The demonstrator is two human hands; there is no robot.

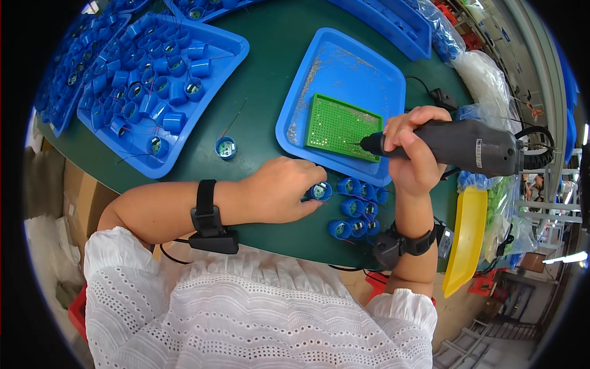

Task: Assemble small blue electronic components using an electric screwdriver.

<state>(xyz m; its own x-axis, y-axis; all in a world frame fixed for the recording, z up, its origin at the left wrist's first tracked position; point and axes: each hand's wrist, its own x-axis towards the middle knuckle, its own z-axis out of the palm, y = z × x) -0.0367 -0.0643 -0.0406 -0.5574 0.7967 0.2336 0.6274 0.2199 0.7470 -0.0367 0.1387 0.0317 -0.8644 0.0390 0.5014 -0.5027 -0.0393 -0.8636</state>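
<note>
My right hand (413,144) is wrapped round a black electric screwdriver (470,147), whose tip points left over a green perforated screw tray (344,126). That tray lies inside a blue plastic tray (335,46) with many tiny screws scattered along its floor. Lower and to the left, my left hand (283,187) grips a small blue cup (319,192) with a circuit board inside, resting at the table. Just right of it stand several similar blue cups (351,207) in a cluster. A single blue cup (226,148) with thin wires sticking up stands apart, left of the blue tray.
At the left, a big blue tray (230,46) is heaped with more blue cups, some wired. Another blue bin (399,24) sits at the far right. A yellow tray (465,240) and clear plastic bags (491,80) line the right edge of the green table (258,80).
</note>
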